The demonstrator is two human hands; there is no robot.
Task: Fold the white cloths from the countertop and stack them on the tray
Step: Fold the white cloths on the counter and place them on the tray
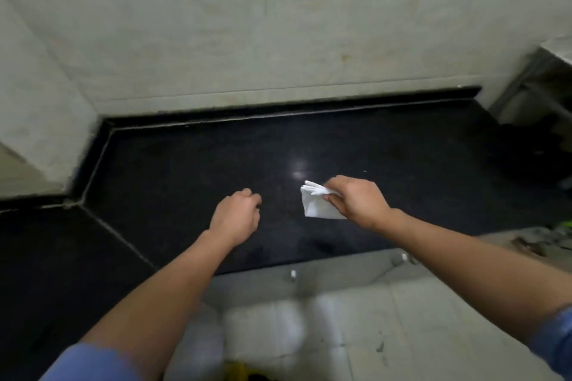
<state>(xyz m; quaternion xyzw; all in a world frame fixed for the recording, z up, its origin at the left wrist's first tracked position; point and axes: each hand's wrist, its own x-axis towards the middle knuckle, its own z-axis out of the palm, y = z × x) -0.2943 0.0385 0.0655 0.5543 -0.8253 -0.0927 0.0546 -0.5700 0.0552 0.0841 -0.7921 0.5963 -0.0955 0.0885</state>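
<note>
Holding: your right hand (356, 201) grasps a folded white cloth (320, 206), thumb and fingers (332, 198) curled round its right edge in a pinch.
Cloth: small, roughly rectangular, sticks out to the left of your right fingertips. Layered fold edges show along its top. You can't tell whether its lower edge touches the surface or floats just above it.
Left hand: your left hand (238, 213) is seen from the back, its fingers (252, 196) clenched under toward the palm, with nothing in them. You can't tell if the knuckles touch the surface.
Gap: the cloth sits between your two sets of fingers, in contact with the right ones, apart from the left ones.
Countertop: the black glossy countertop (185, 164) lies under both hands and runs on past your fingertips. It bends at an angle off to the left of your left fingers.
Glare: a pale light glare (298, 165) on the stone, just beyond the cloth.
Wall: a pale tiled wall (278, 40) well beyond your fingertips, meeting the counter at a black strip.
Sleeves: blue sleeves (93, 362) at both elbows, far back from the fingers.
Floor: a pale tiled floor (356, 318) under your forearms, on your side of the counter edge.
Far right: a blurred metal frame (526, 86) well to the right of your right fingers, too smeared to name.
</note>
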